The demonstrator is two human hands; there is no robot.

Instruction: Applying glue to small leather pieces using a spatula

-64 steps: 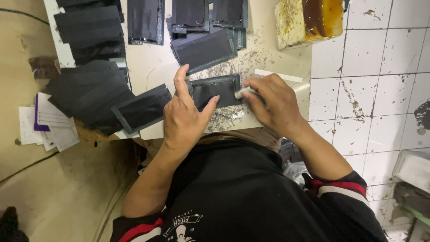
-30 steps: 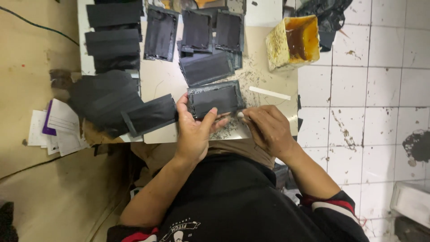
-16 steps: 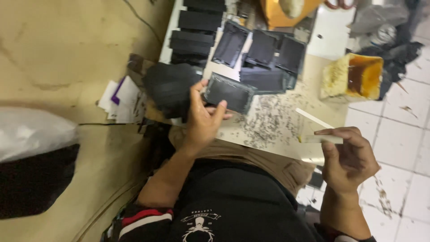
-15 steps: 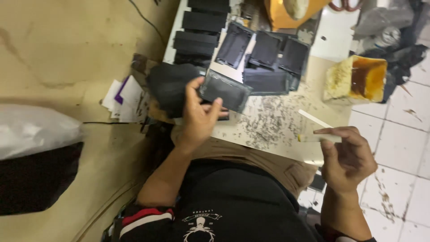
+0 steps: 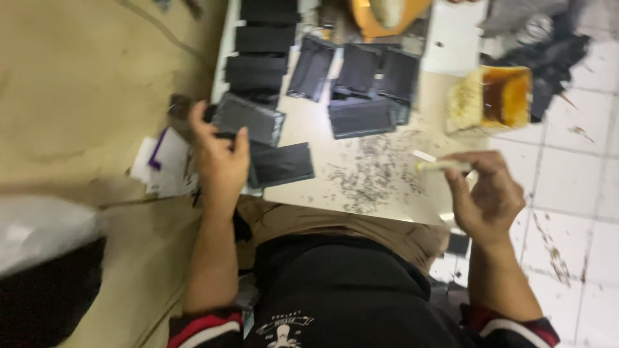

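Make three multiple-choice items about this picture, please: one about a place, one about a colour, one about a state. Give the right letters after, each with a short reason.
1. Where is the dark rectangular panel that the left hand grips?
A. Over the left edge of the board
B. On the tiled floor
C. Inside the tub

2. What colour is the liquid in the square tub?
A. Blue
B. Amber brown
C. Green

3. How does the right hand stand?
A. Flat and empty on the board
B. Hidden from view
C. Raised, with a thin pale stick pinched in its fingers

Right letters: 1 A, the panel sits at the left edge of the pale board, under the thumb and fingers. 2 B, the tub shows an amber brown pool. 3 C, the stick lies between thumb and fingers, off the board.
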